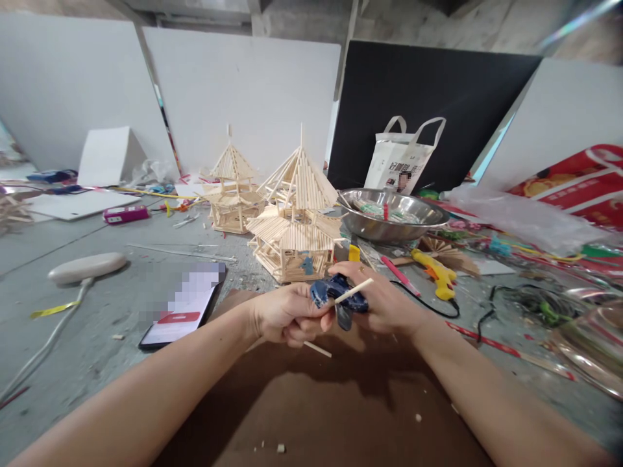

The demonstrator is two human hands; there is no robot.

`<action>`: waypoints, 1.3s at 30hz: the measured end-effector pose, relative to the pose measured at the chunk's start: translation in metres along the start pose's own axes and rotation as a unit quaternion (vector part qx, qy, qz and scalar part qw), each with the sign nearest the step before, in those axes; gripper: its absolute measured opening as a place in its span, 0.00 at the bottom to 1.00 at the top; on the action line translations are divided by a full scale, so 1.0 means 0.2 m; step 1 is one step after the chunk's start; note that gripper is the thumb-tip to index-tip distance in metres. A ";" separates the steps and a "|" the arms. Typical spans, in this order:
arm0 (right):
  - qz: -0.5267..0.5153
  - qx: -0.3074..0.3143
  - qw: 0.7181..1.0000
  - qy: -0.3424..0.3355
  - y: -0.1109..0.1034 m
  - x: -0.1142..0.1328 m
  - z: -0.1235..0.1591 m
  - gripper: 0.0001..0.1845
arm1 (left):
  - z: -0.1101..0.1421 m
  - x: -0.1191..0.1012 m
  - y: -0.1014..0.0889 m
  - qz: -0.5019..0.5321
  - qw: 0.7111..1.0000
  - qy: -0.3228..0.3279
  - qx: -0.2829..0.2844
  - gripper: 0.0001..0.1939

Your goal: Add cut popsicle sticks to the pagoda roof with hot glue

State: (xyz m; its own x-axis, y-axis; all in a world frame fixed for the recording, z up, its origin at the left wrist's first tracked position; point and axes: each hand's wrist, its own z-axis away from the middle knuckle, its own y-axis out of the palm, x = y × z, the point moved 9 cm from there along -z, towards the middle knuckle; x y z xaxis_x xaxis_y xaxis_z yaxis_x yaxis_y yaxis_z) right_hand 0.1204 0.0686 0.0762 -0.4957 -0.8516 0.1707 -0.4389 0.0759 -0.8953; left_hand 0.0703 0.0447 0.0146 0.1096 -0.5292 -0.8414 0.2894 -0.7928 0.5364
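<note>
My left hand [287, 311] is closed, thumb and fingers pinching a thin pale wooden stick [354, 291] that slants up to the right. My right hand [379, 298] wraps round a dark blue hand tool [357, 302] with a short grey metal end pointing down; its exact kind is partly hidden by the fingers. The stick crosses in front of the tool. Under my left hand another short stick [317, 350] shows against the brown board [311, 415]. Just beyond my hands stands a pavilion model made of sticks [296, 233].
A second stick pavilion [233, 188] stands behind. On the left are a phone [180, 311] and a grey oval device with a cable [87, 267]. To the right lie a yellow glue gun [440, 275], a pink pen-like tool [399, 275] and a metal bowl [394, 230]. A bag [396, 159] stands behind.
</note>
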 end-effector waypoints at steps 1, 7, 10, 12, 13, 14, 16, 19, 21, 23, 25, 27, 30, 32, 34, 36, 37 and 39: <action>0.005 -0.002 1.000 -0.005 0.00 0.01 0.00 0.31 | 0.00 0.01 0.00 0.000 1.000 -0.007 0.002 0.13; 0.017 0.002 1.000 0.006 -0.01 -0.02 0.00 0.30 | -0.01 -0.01 -0.01 -0.031 0.998 0.026 -0.050 0.14; 0.016 0.018 0.998 0.051 0.01 -0.08 0.02 0.29 | -0.01 -0.08 -0.11 -0.138 0.965 0.092 -0.205 0.16; 0.021 0.023 0.996 0.086 0.02 -0.12 0.03 0.29 | 0.04 -0.16 -0.17 -0.264 0.896 0.141 -0.328 0.17; 0.024 0.022 0.994 0.103 0.02 -0.13 0.03 0.30 | 0.07 -0.20 -0.19 -0.328 0.852 0.162 -0.375 0.16; 0.028 0.021 0.992 0.117 0.02 -0.15 0.04 0.30 | 0.09 -0.24 -0.19 -0.382 0.809 0.179 -0.409 0.16; 0.040 0.024 0.990 0.136 0.02 -0.17 0.04 0.29 | 0.12 -0.27 -0.19 -0.444 0.758 0.193 -0.437 0.14; 0.069 0.040 0.985 0.150 0.04 -0.22 0.05 0.28 | 0.12 -0.26 -0.19 -0.460 0.754 0.187 -0.430 0.14; 0.087 0.052 0.983 0.155 0.06 -0.25 0.06 0.27 | 0.10 -0.25 -0.17 -0.469 0.762 0.175 -0.410 0.14; 0.096 0.073 0.981 0.155 0.10 -0.28 0.07 0.26 | 0.08 -0.22 -0.16 -0.482 0.769 0.159 -0.388 0.14; 0.102 0.101 0.978 0.154 0.14 -0.30 0.09 0.22 | 0.07 -0.20 -0.15 -0.493 0.771 0.142 -0.377 0.14; 0.109 0.125 0.974 0.157 0.16 -0.31 0.10 0.21 | 0.06 -0.19 -0.15 -0.503 0.767 0.130 -0.377 0.15; 0.108 0.144 0.970 0.163 0.19 -0.32 0.11 0.30 | 0.05 -0.19 -0.16 -0.525 0.752 0.119 -0.381 0.15; 0.107 0.148 0.969 0.166 0.19 -0.33 0.11 0.34 | 0.05 -0.18 -0.16 -0.538 0.744 0.108 -0.380 0.16; 0.105 0.140 0.972 0.158 0.17 -0.32 0.11 0.32 | 0.04 -0.18 -0.17 -0.549 0.738 0.095 -0.382 0.16; 0.102 0.095 0.979 0.150 0.12 -0.30 0.09 0.25 | 0.05 -0.18 -0.18 -0.554 0.731 0.092 -0.389 0.16; 0.100 0.054 0.982 0.150 0.07 -0.28 0.08 0.20 | 0.05 -0.19 -0.18 -0.555 0.727 0.094 -0.393 0.16; 0.099 -0.043 0.983 0.147 -0.04 -0.24 0.07 0.15 | 0.06 -0.20 -0.19 -0.553 0.723 0.101 -0.402 0.16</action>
State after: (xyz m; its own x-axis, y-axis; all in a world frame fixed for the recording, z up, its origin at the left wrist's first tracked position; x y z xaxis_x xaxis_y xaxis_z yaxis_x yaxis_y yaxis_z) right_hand 0.1578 0.1011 0.0687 -0.7673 -0.6301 0.1193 -0.3676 0.2797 -0.8869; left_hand 0.0439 0.0918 0.0289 -0.4982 0.4132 -0.7622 0.7565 -0.2223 -0.6150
